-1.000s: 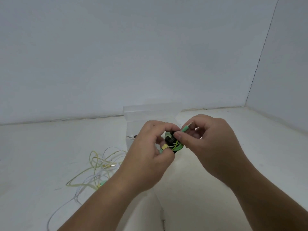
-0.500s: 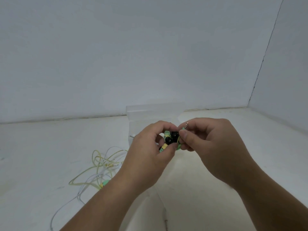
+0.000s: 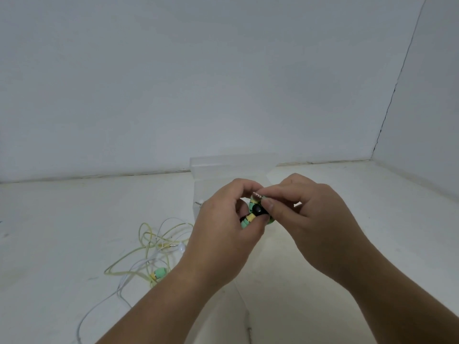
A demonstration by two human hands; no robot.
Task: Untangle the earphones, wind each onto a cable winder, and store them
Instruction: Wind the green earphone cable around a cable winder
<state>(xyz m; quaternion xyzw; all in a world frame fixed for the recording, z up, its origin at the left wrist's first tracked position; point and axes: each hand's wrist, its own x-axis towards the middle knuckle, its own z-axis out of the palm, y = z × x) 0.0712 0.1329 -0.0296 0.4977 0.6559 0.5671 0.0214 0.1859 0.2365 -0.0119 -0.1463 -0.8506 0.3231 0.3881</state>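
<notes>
Between my hands sits a small black cable winder wrapped in green earphone cable, with green and yellow earbuds against it. My left hand grips the winder from the left with curled fingers. My right hand pinches the green cable's plug end at the winder's top. On the table to the left lies a tangle of yellow earphones and white earphones, with a green and yellow earbud in it.
A clear plastic box stands open on the white table just behind my hands. White walls close the back and right sides. A thin white cable trails toward the front left edge.
My right hand has brought the plug end down from above the winder onto its top. The earbuds now lie turned toward my left palm. Both hands stay together.
</notes>
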